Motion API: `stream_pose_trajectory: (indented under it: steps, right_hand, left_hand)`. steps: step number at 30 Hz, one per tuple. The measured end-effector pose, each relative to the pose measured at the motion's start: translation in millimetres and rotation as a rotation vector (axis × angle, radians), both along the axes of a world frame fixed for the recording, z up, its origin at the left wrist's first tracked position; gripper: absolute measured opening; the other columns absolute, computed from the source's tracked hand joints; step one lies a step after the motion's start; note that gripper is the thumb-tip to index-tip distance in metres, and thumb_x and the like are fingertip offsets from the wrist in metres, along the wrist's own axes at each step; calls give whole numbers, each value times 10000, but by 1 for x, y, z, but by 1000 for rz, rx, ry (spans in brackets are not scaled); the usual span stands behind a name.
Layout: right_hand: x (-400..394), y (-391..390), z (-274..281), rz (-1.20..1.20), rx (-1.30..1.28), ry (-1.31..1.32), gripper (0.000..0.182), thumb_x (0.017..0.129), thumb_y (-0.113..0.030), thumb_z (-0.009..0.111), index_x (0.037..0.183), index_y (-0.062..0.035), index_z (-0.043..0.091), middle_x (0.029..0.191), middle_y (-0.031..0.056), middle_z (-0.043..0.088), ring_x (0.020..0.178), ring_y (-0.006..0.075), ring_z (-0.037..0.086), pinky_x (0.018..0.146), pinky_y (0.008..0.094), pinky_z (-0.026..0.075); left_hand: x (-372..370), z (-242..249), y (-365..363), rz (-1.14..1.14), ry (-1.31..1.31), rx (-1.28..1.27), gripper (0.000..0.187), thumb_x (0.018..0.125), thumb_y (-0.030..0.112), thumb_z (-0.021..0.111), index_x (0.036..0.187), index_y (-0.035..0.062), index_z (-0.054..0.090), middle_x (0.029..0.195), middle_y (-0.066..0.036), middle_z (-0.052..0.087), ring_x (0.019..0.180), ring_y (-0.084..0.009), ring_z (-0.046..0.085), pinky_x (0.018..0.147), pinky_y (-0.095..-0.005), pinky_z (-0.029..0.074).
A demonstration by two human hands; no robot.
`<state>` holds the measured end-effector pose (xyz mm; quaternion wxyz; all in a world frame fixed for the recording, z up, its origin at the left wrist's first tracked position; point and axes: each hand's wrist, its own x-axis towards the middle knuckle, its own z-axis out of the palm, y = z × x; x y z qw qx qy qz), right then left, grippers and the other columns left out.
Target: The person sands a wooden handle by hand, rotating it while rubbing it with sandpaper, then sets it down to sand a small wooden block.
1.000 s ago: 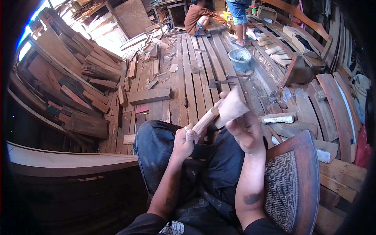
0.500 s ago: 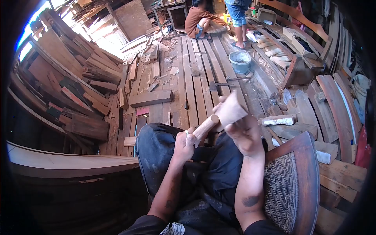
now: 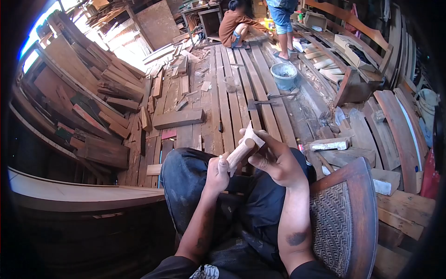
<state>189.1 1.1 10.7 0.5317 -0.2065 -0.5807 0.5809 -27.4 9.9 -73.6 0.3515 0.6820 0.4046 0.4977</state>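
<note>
A pale wooden rod (image 3: 240, 152) slants through the centre of the frame, its rounded end pointing up and right. The left hand (image 3: 217, 174) is curled around its lower part, thumb along the wood. At the upper end, the right hand (image 3: 278, 165) pinches a tan sandpaper-like sheet (image 3: 253, 135), its corner pointing upward; whether the sheet touches the rod cannot be told. Both hands are above dark trousers (image 3: 186, 179).

At the lower right stands a chair with a woven panel (image 3: 331, 218). Beyond the knees, left of centre, a thick wooden block (image 3: 179, 119) lies on the plank floor (image 3: 224, 83). A hatchet (image 3: 252, 105) lies above the hands, and a pale blue bucket (image 3: 285, 83) stands higher up. Stacked boards (image 3: 116, 74) fill the upper left. At the top of the frame, a person in a brown top (image 3: 231, 28) crouches beside a standing person in blue shorts (image 3: 280, 19).
</note>
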Motion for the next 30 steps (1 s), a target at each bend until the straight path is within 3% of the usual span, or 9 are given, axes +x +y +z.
stream_pose_trajectory:
  steps: [1,4,7,9,13,18,22,26,30]
  right_hand:
    - [0,-1,0,-13,-17,-71,589,959,-36,702,1497,25,469,1409,93,576,1261,164,567,1064,326,456]
    - [-1,0,7,13,138,254,596,955,-43,710,1500,7,475,1328,78,588,1242,157,575,1034,309,471]
    - [-5,-1,2,18,80,212,605,951,-44,716,1501,10,471,1278,78,586,1234,163,583,1035,314,470]
    - [0,0,-4,18,-12,-109,614,952,-43,717,1507,17,460,1328,96,567,1254,180,577,1082,345,442]
    - [1,-1,10,27,165,282,627,949,-79,738,1510,3,470,1338,102,559,1268,182,560,1070,343,441]
    - [4,-2,-2,3,55,14,636,947,-119,746,1500,15,462,1452,119,530,1331,221,541,1139,370,403]
    - [2,3,3,9,219,290,603,962,-54,705,1506,11,454,1468,122,536,1326,224,548,1129,375,416]
    - [3,2,-3,-81,103,-64,592,970,-64,698,1500,30,452,1478,131,532,1354,222,531,1137,387,411]
    - [8,5,4,-17,162,138,587,967,-29,689,1499,39,448,1462,127,551,1315,217,564,1132,368,411]
  left_hand:
    - [0,1,0,-10,-7,-4,815,1068,672,232,722,13,562,563,-57,526,510,-171,548,499,-331,389]
    - [0,-1,-1,-21,-20,-25,821,1067,675,215,725,16,567,561,-52,529,510,-164,547,502,-324,393]
    - [2,2,-3,-2,-34,-34,827,1067,677,205,727,18,570,559,-45,534,507,-158,545,503,-318,398]
    - [6,9,-4,8,-69,-31,825,1069,675,202,723,20,566,559,-41,536,506,-155,543,502,-314,399]
    - [0,-2,-1,-18,-16,-13,808,1077,659,214,722,23,563,558,-40,535,507,-147,541,501,-308,399]
    - [3,2,0,26,-61,-43,779,1084,640,247,732,20,560,559,-44,541,506,-145,538,501,-310,400]
    - [1,-6,2,4,-27,-22,761,1087,631,262,735,20,548,555,-42,536,502,-147,534,500,-307,393]
    - [2,-3,1,7,-37,-33,744,1090,623,269,731,27,534,552,-41,527,502,-147,533,499,-314,389]
    - [-2,-7,1,-22,-28,-20,745,1087,629,275,744,27,549,564,-42,530,510,-147,534,503,-318,389]
